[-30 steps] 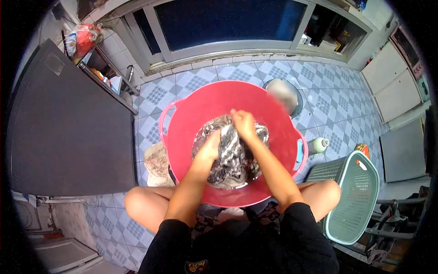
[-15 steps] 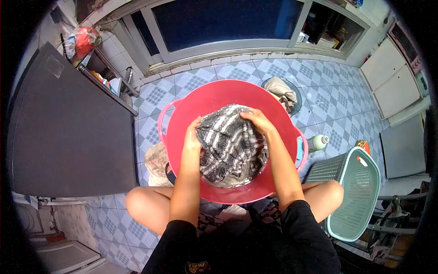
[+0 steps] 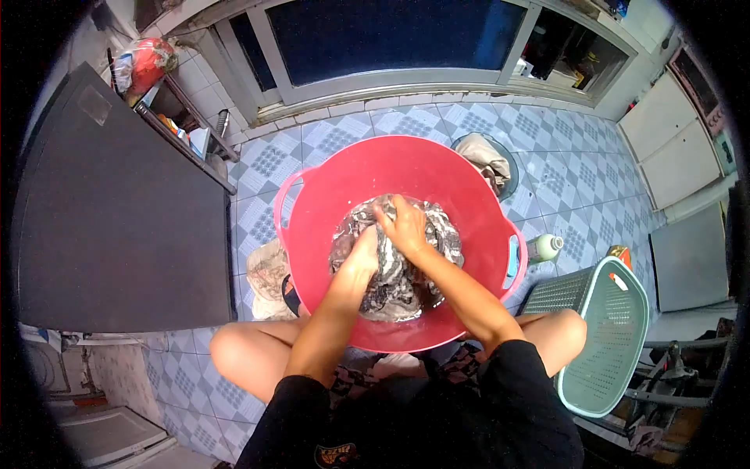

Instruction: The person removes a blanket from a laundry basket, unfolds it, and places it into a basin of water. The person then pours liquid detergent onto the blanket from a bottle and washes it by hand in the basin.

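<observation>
A wet black, grey and white striped garment lies bunched in water at the bottom of a large pink tub between my knees. My left hand presses into the middle of the cloth, its fingers closed around a fold and partly hidden. Just beside it, slightly farther from me, my right hand grips the same garment with bent fingers. The two hands are close together, low inside the tub.
Right of the tub stand a green-capped bottle and a pale green laundry basket. A basin holding clothes sits behind it. Beige cloth lies on the tiled floor to the left, near a dark cabinet.
The garment, spread and held up between both hands before, is now lowered and bunched in the water. My hands have come together over the middle of it.
</observation>
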Motion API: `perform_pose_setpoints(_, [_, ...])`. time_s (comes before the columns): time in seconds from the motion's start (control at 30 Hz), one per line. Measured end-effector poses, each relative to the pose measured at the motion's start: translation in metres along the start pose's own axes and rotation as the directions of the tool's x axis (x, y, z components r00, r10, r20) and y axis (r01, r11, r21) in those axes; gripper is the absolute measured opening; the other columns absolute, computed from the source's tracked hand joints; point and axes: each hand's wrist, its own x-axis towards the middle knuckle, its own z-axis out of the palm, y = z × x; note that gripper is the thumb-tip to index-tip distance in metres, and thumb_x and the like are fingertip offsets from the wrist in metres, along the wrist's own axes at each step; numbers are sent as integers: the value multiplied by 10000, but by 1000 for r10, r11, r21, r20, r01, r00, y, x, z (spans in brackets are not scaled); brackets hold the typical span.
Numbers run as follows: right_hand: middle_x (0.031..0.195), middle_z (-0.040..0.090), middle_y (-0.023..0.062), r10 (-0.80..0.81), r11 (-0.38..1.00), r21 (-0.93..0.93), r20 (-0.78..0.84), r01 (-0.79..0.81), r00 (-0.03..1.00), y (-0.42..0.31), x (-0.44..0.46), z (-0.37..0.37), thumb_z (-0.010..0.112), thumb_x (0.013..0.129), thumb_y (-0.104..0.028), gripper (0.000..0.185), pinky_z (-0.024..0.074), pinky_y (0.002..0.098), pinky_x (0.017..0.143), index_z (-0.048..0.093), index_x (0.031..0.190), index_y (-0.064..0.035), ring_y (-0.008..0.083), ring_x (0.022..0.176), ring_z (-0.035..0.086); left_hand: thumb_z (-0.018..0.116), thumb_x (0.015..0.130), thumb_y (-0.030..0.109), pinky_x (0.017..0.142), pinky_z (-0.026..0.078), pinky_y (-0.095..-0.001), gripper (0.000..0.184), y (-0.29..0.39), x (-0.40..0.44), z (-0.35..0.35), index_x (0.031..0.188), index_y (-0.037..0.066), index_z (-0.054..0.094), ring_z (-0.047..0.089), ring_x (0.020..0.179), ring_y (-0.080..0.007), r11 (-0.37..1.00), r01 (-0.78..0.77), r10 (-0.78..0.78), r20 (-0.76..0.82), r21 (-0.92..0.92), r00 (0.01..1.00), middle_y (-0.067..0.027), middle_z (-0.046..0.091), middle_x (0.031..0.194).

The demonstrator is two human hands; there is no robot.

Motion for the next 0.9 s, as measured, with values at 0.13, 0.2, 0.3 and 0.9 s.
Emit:
perform_pose_setpoints(0.13, [598,548,102,-194,926,321,-38,196,980,-54,-34,-15,578,763,-331,274,476,435,628,507,671,-83,312,529,546,420,894,280,851,438,-370,351,-38,58,-67,1153,48,458,518,938,-212,912,35,87,275,-410,958,-103,498,1076])
perform_pose_setpoints(0.2, [608,561,84,-341,922,230,104,311,934,-57,-50,-20,629,732,-251,199,493,381,676,547,683,-77,277,560,584,438,890,257,842,443,-369,338,-30,25,-58,1149,40,449,524,934,-234,952,-192,270,362,-237,892,-125,497,1078])
perform_pose_setpoints(0.3, [634,565,123,-12,999,-32,174,18,985,-25,-14,-7,553,779,-260,268,455,412,526,519,591,-73,300,529,550,435,898,239,846,445,-354,331,-53,82,-81,1152,27,435,519,957,-232,988,-80,125,368,-135,921,-137,486,1121])
perform_pose_setpoints(0.9, [640,581,206,479,867,208,-91,-453,873,45,28,-11,529,797,-353,353,434,412,590,602,701,-22,362,648,581,536,854,252,721,502,-330,261,-1,45,-28,1008,43,564,593,853,-196,999,25,-28,115,24,993,-105,601,976])
